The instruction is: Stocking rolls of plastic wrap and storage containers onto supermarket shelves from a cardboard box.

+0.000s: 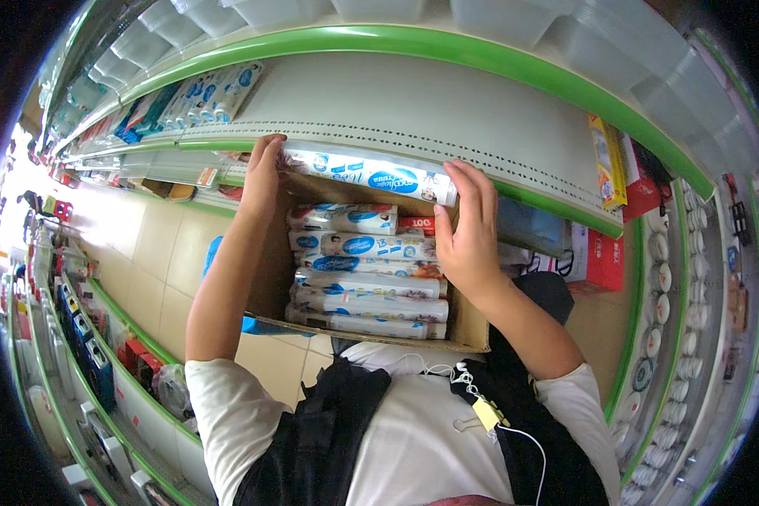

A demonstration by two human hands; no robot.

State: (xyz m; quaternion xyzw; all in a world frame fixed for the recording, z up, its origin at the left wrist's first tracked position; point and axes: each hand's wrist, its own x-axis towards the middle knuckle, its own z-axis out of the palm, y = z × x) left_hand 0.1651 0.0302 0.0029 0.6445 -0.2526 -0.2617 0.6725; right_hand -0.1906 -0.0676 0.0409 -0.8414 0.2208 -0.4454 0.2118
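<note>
Between my two hands is a plastic-wrapped roll, lying lengthwise along the green front edge of the shelf. My left hand grips its left end, and my right hand holds its right end with the fingertips. Just below the roll, an open cardboard box stands against my body. Inside it several similar wrapped rolls lie stacked in rows, with a red packet at their upper right. What supports the box is mostly hidden; a bit of blue shows beside it.
The grey shelf carries upright wrapped rolls at the left and a yellow box at the right. Clear plastic containers stand above. Red boxes sit below at right. Racks of dishes line the right side.
</note>
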